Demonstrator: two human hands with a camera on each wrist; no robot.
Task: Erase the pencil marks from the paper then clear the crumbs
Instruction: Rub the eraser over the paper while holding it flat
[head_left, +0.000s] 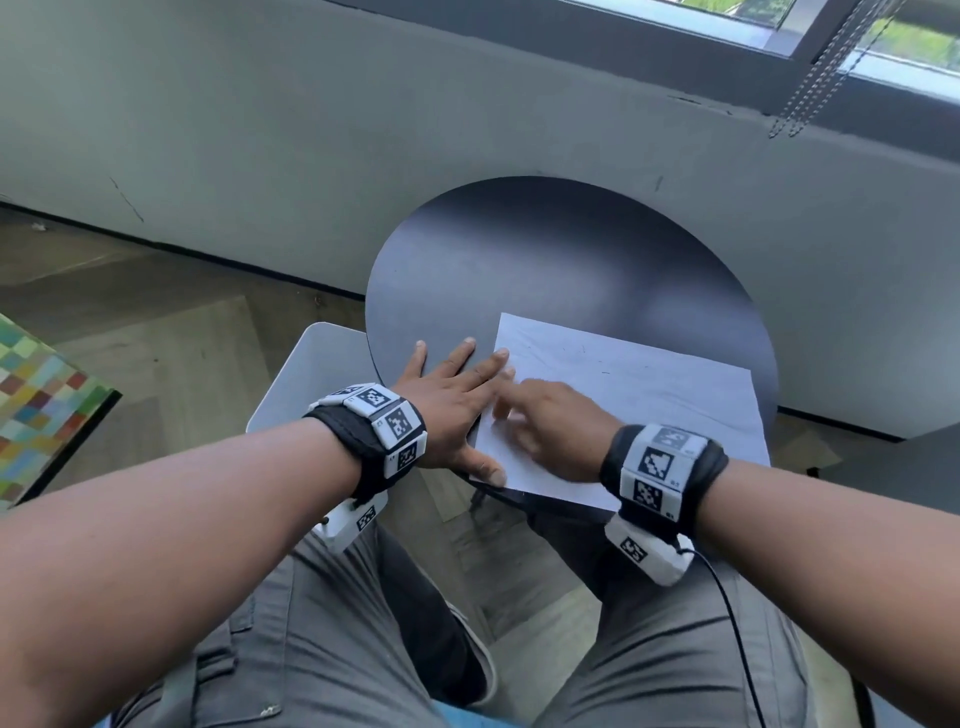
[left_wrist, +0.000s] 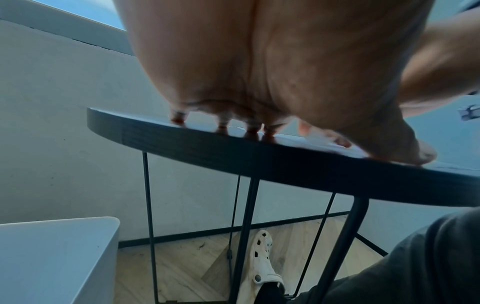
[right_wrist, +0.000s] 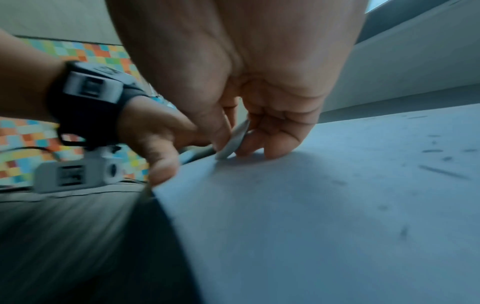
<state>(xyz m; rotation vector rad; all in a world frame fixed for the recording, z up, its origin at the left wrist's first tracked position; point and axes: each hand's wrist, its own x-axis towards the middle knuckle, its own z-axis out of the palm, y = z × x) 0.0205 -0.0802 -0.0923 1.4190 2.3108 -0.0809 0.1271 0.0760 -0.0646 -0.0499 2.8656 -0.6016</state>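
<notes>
A white sheet of paper (head_left: 649, 405) lies on the near right part of a round black table (head_left: 545, 249). Faint dark strokes and specks (right_wrist: 441, 171) show on the paper (right_wrist: 311, 205). My left hand (head_left: 452, 395) lies flat with fingers spread, its thumb and fingertips pressing the paper's left edge and the tabletop (left_wrist: 233, 152). My right hand (head_left: 545, 426) is blurred over the paper's near left part. It pinches a flat white eraser (right_wrist: 233, 139) between thumb and fingers, with the eraser's tip on the paper beside the left hand (right_wrist: 155, 139).
A white bin (head_left: 306, 374) stands on the floor just left of the table, below its edge. A colourful checked surface (head_left: 36, 400) is at the far left. A grey wall and a window with hanging chains (head_left: 831, 67) lie behind. My knees are under the table.
</notes>
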